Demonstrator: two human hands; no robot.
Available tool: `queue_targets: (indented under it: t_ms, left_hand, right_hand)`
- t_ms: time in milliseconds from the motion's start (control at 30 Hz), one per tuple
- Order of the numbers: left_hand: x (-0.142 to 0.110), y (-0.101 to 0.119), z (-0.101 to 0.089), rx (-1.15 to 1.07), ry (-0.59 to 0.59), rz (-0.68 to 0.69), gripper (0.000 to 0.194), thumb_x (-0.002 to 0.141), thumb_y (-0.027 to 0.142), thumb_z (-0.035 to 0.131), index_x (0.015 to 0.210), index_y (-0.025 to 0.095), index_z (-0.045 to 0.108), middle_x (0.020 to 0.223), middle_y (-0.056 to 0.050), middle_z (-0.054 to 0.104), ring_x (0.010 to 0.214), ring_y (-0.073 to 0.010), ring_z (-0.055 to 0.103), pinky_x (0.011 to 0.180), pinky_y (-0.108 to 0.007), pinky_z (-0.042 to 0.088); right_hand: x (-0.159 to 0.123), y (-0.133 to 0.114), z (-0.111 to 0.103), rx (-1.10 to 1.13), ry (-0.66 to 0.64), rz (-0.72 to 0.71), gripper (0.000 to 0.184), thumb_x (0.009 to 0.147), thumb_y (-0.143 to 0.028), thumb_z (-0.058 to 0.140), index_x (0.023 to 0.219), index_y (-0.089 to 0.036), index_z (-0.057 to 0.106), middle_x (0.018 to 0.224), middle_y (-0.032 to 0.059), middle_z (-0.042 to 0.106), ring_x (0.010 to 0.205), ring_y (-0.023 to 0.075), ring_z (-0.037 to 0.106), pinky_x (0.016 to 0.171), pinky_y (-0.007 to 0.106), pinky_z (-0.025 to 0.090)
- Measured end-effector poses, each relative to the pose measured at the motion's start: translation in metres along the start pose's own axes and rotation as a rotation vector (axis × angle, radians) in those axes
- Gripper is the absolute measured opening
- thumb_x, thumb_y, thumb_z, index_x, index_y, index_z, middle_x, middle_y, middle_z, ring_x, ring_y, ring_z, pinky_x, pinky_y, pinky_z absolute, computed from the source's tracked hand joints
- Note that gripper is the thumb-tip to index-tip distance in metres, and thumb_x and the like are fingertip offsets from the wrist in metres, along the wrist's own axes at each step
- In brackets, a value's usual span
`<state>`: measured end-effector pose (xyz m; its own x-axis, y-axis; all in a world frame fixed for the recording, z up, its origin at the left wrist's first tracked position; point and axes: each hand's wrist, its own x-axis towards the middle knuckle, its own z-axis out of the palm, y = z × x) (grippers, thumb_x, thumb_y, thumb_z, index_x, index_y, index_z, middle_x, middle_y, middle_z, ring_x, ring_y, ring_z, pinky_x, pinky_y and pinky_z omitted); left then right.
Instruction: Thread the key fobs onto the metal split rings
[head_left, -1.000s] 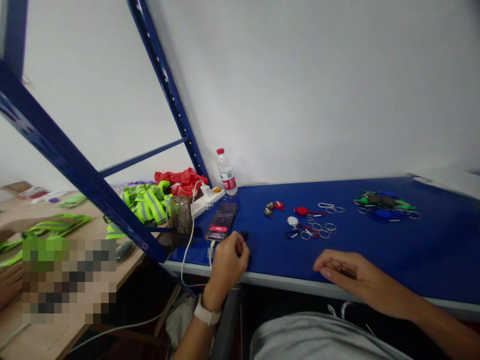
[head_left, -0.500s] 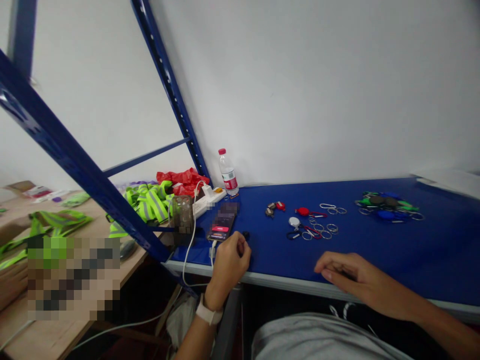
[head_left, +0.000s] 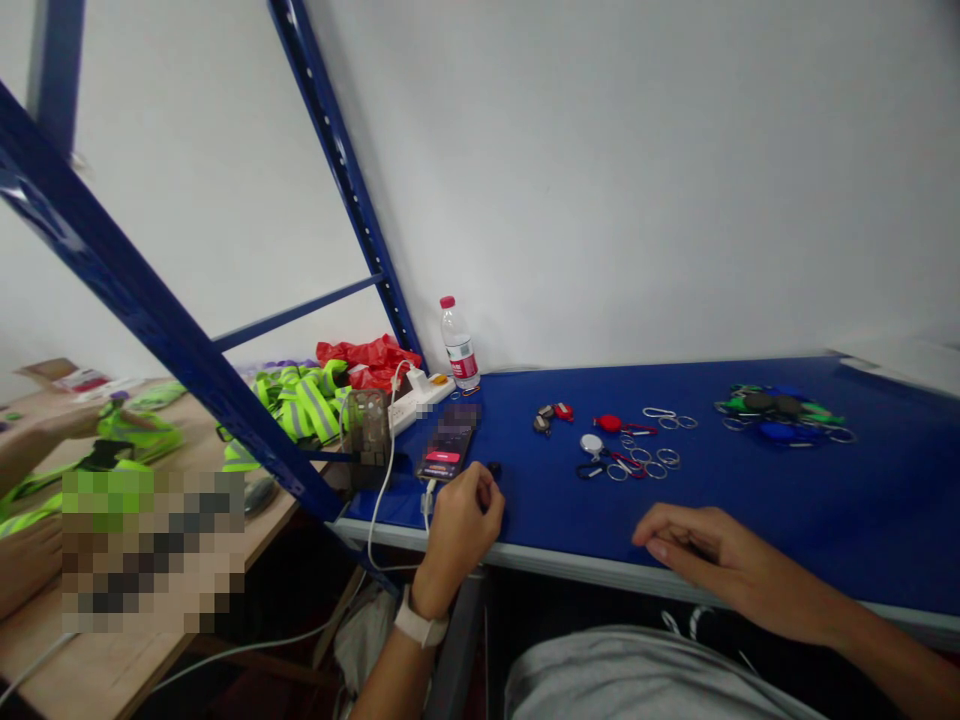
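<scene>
My left hand (head_left: 461, 525) rests curled at the front edge of a blue shelf top (head_left: 540, 510), its fingers hiding whatever lies under them. It sits beside a small dark object (head_left: 493, 468) and just below a smartphone (head_left: 448, 450) with a white charging cable (head_left: 427, 500). My right hand (head_left: 709, 545) lies farther right on the front edge, fingers loosely curled. Nothing shows in it. Metal key rings and red clips (head_left: 630, 445) lie beyond it, and a heap of coloured key fobs (head_left: 780, 415) sits farther right.
A white power strip (head_left: 412, 410), a water bottle (head_left: 459, 345) and a red plastic bag (head_left: 367, 362) stand at the back. A blue steel upright (head_left: 172, 300) crosses the view. Left of it, a co-worker's hand (head_left: 75, 425) reaches over hi-vis vests (head_left: 300, 408) on a wooden table (head_left: 247, 540).
The whole view has drifted slightly and levelled out. A co-worker's arm has come in at the far left, over the hi-vis strips. My hands stay nearly where they were.
</scene>
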<state>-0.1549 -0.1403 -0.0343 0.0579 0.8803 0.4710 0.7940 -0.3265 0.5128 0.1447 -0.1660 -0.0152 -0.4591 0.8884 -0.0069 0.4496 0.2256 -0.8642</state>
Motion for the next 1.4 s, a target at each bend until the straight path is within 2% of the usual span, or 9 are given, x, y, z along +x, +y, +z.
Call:
queue_targets:
  t_ms: [500,767,1400]
  left_hand:
    - [0.0,-0.002,0.002,0.008,0.004,-0.001,0.009,0.084,0.02,0.048,0.075,0.019,0.05,0.06,0.003,0.05,0.055,-0.0105,0.048,0.056,-0.022,0.034]
    - [0.0,-0.002,0.001,0.009,-0.012,-0.005,0.008,0.084,0.02,0.048,0.077,0.019,0.05,0.061,0.003,0.05,0.056,-0.0104,0.049,0.056,-0.022,0.035]
    - [0.0,-0.004,0.003,0.014,0.007,0.007,0.007,0.083,0.02,0.049,0.077,0.019,0.051,0.06,0.003,0.051,0.055,-0.0106,0.05,0.055,-0.022,0.035]
  right_hand:
    - [0.001,0.008,0.001,0.005,-0.002,0.0,0.038,0.083,-0.055,0.055,0.09,-0.02,0.068,0.074,0.0025,0.061,0.068,0.0138,0.051,0.061,0.023,0.042]
    - [0.001,0.009,0.001,-0.034,-0.065,0.014,0.037,0.09,-0.052,0.047,0.092,-0.02,0.066,0.075,0.0019,0.057,0.068,0.0127,0.048,0.061,0.023,0.039]
    - [0.001,0.006,0.0,0.0,0.008,-0.005,0.041,0.082,-0.057,0.055,0.09,-0.02,0.069,0.074,0.0027,0.062,0.069,0.014,0.053,0.062,0.023,0.044]
